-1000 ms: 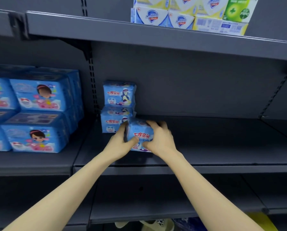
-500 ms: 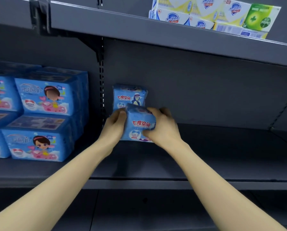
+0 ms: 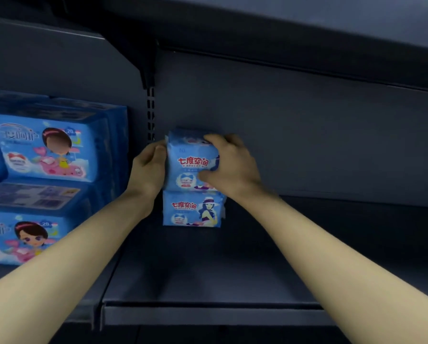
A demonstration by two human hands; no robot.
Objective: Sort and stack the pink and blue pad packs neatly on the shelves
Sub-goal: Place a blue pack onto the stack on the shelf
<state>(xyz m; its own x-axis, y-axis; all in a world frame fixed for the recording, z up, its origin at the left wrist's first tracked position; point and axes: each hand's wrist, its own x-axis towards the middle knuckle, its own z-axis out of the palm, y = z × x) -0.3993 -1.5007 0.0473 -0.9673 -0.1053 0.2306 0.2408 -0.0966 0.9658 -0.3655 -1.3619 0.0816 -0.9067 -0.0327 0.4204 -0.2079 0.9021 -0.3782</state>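
Since earlier frame, small blue plastic-wrapped pad pack (image 3: pixel 191 161) raised from dark grey metal shelf (image 3: pixel 232 269) onto blue pack stack (image 3: pixel 193 209). Left hand (image 3: pixel 149 167), right hand (image 3: pixel 229 165) clasp its sides. Likely light, squashy, slippery film; grip short ends, gently.

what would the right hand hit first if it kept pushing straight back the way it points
Probably the shelf's back panel: the right hand grips the top blue pack and points at it. Depth behind the pack is unclear.
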